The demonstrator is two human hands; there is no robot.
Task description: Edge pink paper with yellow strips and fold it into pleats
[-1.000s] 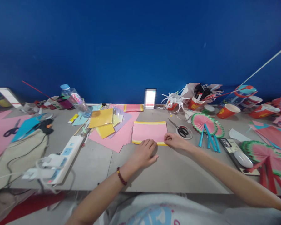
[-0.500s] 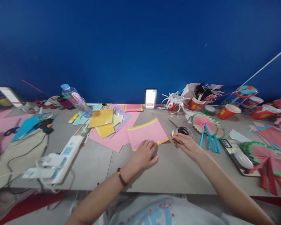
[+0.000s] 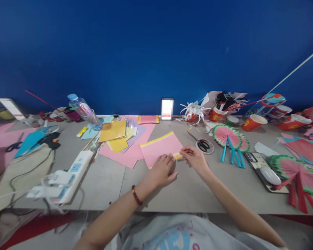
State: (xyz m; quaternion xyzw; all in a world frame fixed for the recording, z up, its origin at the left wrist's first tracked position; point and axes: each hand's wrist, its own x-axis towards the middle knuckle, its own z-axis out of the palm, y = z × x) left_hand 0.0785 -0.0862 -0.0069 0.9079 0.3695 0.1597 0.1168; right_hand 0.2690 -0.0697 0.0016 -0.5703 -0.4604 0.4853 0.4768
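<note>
A pink sheet of paper [image 3: 160,147] with yellow strips along its top and bottom edges lies on the grey table in front of me. My left hand [image 3: 163,171] rests flat on the sheet's lower part, fingers stretched and thumb apart. At the lower right corner, the fingertips of my right hand [image 3: 194,158] are pinched together over the bottom yellow strip [image 3: 177,156]; what is between them is too small to make out. Black-handled scissors [image 3: 202,144] lie just beyond my right hand, on a roll of tape [image 3: 211,147].
On the left are a power strip [image 3: 74,177], yellow paper packs [image 3: 112,131] and a tilted plastic bottle [image 3: 85,111]. To the right lie pink-and-green paper fans [image 3: 225,137], a phone [image 3: 253,163] with a white mouse [image 3: 270,175], and red paper cups [image 3: 254,122]. A blue wall stands behind.
My right hand has moved left from beside the paper, where it held a small pale strip, onto the sheet's lower right corner. My left hand has stayed on the sheet.
</note>
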